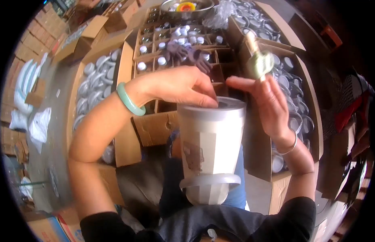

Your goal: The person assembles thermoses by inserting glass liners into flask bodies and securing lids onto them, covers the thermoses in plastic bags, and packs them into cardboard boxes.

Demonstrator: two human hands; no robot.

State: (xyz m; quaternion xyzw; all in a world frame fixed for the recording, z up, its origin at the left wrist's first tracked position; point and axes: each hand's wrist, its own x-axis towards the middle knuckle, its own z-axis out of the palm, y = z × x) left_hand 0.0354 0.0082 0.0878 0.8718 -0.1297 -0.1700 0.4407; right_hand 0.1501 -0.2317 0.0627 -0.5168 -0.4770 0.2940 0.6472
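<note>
A tall cream jug-like container (pixel 209 145) with a grey rim, a dark printed picture and a grey ring-shaped handle (pixel 211 181) stands upright between my knees. My left hand (pixel 189 88), a green bangle at its wrist, bends over the rim. Its fingers are curled down at the mouth, and the tips are partly hidden, so what they pinch is unclear. To the right of the rim is my raised right hand (pixel 270 103), thumb pointing left. A blurred, pale green translucent piece (pixel 260 64) with a narrow end sits at its fingertips.
Ahead, a divided carton (pixel 155 123) holds several white-capped bottles (pixel 143 65) and a pair of dark gloves (pixel 177 50). Cartons of grey lid-like parts flank me left (pixel 99 74) and right (pixel 294 101). At the back stands a metal bowl (pixel 167 7) beside clear plastic wrap (pixel 219 15).
</note>
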